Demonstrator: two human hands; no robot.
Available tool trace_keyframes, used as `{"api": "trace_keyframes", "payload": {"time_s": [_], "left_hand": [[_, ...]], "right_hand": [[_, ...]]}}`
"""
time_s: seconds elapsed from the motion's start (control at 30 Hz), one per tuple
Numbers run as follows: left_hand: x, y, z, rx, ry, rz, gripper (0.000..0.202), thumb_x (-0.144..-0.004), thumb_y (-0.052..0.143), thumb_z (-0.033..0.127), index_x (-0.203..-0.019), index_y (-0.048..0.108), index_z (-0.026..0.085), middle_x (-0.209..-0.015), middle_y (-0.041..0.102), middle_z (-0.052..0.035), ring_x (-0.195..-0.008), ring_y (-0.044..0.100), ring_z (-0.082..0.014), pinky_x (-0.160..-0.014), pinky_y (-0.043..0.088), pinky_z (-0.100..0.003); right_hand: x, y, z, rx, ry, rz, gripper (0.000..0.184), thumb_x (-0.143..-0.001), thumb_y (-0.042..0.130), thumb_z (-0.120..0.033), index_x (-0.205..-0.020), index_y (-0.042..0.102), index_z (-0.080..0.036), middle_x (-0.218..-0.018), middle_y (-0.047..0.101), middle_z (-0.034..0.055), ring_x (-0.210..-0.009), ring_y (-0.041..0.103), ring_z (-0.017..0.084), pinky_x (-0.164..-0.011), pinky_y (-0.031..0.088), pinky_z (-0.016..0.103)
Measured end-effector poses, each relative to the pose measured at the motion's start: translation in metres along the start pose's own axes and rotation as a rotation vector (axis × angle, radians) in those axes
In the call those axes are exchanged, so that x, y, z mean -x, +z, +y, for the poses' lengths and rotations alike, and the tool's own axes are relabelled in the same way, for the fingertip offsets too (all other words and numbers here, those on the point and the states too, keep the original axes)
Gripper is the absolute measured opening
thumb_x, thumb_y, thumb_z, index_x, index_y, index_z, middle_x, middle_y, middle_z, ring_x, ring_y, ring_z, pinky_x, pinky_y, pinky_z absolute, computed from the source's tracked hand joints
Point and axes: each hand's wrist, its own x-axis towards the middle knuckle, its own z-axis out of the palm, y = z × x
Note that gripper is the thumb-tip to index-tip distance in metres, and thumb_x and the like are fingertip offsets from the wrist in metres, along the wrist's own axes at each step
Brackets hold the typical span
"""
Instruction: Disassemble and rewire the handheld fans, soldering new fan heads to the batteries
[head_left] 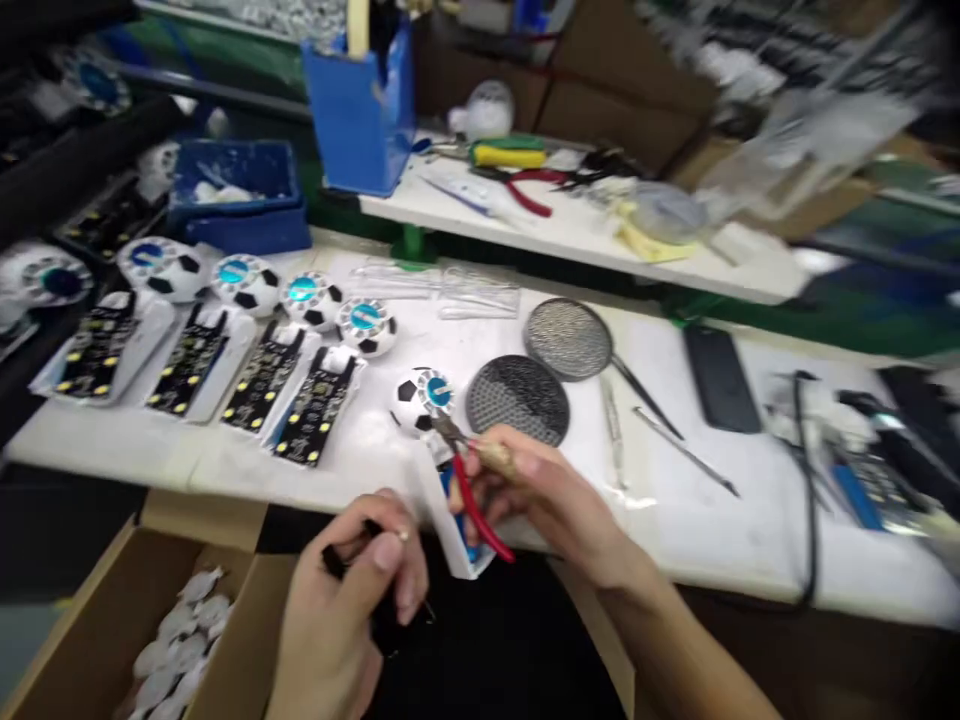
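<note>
Left to right: your cardboard box (97, 640) holds white pieces (176, 640), and the blue tray (236, 195) holds white scraps. Your left hand (352, 610) pinches a small black part (334, 562), mostly hidden by your fingers. Your right hand (547, 490), just apart, grips red-handled pliers (474, 510), their tips beside a football-patterned piece (411, 405).

This is an assembly workshop: the white surface (112, 440) carries rows of circuit boards (315, 405) and soccer-ball parts (247, 285), the shelf (570, 235) at upper right holds pliers (529, 192), and a cardboard box (90, 620) sits at lower left.
</note>
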Motion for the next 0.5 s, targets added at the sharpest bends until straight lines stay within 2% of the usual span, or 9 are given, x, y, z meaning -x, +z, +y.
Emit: {"api": "trace_keyframes", "payload": {"time_s": [0.1,0.2,0.27,0.33,0.4,0.43,0.47,0.5], "left_hand": [[-0.008,0.008,0.011,-0.004,0.111,-0.002,0.020,-0.092,0.082,0.032,-0.084,0.071,0.018,-0.071,0.053,0.0024,-0.054,0.052,-0.0083,-0.049,0.043,-0.019],[-0.011,0.020,0.016,-0.029,0.160,-0.050,0.021,-0.089,0.085,0.033,-0.083,0.072,0.019,-0.073,0.054,0.0021,-0.053,0.053,-0.0089,-0.047,0.046,-0.020],[-0.009,0.028,0.015,-0.032,0.156,-0.092,0.021,-0.090,0.085,0.034,-0.083,0.072,0.019,-0.074,0.054,0.0021,-0.053,0.053,-0.0087,-0.049,0.047,-0.021],[-0.005,0.034,0.012,-0.002,0.150,-0.126,0.020,-0.092,0.083,0.033,-0.084,0.071,0.019,-0.073,0.054,0.0023,-0.053,0.052,-0.0080,-0.049,0.046,-0.020],[-0.001,0.038,0.008,0.043,0.146,-0.146,0.019,-0.093,0.082,0.033,-0.085,0.072,0.019,-0.073,0.054,0.0023,-0.053,0.051,-0.0070,-0.049,0.043,-0.019],[0.001,0.038,0.007,0.067,0.151,-0.150,0.019,-0.093,0.082,0.033,-0.086,0.072,0.019,-0.073,0.054,0.0024,-0.053,0.050,-0.0063,-0.049,0.041,-0.018],[0.002,0.039,0.007,0.088,0.156,-0.157,0.019,-0.094,0.082,0.033,-0.087,0.072,0.018,-0.073,0.054,0.0026,-0.052,0.049,-0.0054,-0.049,0.039,-0.017],[0.002,0.038,0.007,0.106,0.164,-0.170,0.019,-0.094,0.083,0.033,-0.088,0.072,0.018,-0.073,0.054,0.0028,-0.052,0.048,-0.0046,-0.050,0.038,-0.017]], "right_hand": [[0.003,-0.003,-0.015,0.157,-0.044,0.068,0.042,-0.113,0.051,-0.063,-0.116,0.058,-0.022,-0.108,0.071,0.0063,-0.086,0.068,0.018,-0.073,0.053,0.027],[0.011,-0.005,-0.042,0.549,-0.019,0.063,0.043,-0.110,0.059,-0.067,-0.116,0.062,-0.024,-0.098,0.067,0.0005,-0.086,0.061,0.016,-0.078,0.049,0.027],[0.024,-0.008,-0.058,0.758,-0.004,0.036,0.044,-0.110,0.057,-0.067,-0.115,0.064,-0.024,-0.092,0.065,-0.0011,-0.085,0.059,0.016,-0.077,0.047,0.028],[0.046,-0.015,-0.067,0.919,-0.033,0.046,0.038,-0.114,0.053,-0.061,-0.119,0.065,-0.026,-0.100,0.069,-0.0003,-0.091,0.063,0.017,-0.082,0.049,0.029],[0.073,-0.032,-0.070,1.069,-0.133,0.117,0.031,-0.114,0.055,-0.053,-0.132,0.065,-0.030,-0.119,0.073,0.0015,-0.105,0.069,0.020,-0.089,0.053,0.031],[0.088,-0.046,-0.069,1.133,-0.185,0.176,0.034,-0.113,0.058,-0.052,-0.139,0.064,-0.031,-0.127,0.073,0.0030,-0.109,0.071,0.022,-0.088,0.056,0.032],[0.101,-0.065,-0.067,1.198,-0.244,0.294,0.036,-0.111,0.059,-0.051,-0.140,0.065,-0.031,-0.128,0.073,0.0047,-0.109,0.073,0.024,-0.086,0.057,0.034],[0.112,-0.087,-0.064,1.278,-0.318,0.453,0.033,-0.110,0.062,-0.050,-0.135,0.071,-0.030,-0.121,0.075,0.0056,-0.102,0.074,0.024,-0.079,0.056,0.035]]}}
